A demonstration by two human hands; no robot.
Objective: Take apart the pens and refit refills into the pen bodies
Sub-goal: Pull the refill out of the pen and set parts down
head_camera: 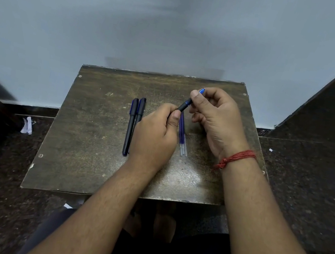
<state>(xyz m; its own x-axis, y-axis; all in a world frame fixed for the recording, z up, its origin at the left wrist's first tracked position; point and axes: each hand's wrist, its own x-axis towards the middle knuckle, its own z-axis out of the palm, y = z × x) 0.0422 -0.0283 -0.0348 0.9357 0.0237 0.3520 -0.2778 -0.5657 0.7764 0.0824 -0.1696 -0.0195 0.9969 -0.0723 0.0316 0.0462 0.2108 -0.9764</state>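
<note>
In the middle of the frame, both hands held one pen (pixel 184 104) a little above the table (pixel 85 135). The left hand (pixel 155 134) gripped the black barrel, with its fingers curled around the lower part. The right hand (pixel 214 117) pinched the upper part, where a blue end showed past the thumb. Whether this blue part was a cap or the tip section, I could not tell.

The step seemed to be the opening of this pen. To do it well, the left hand should keep the barrel steady while the right hand turns or pulls along the line of the pen, not sideways, so that the thin refill inside does not bend.

Just under the hands, a few loose refills (pixel 183 139) lay together on the table. Left of the hands, two more pens (pixel 133 125) lay side by side and touching. The opened parts are better put apart from them, to avoid mixing.
</note>
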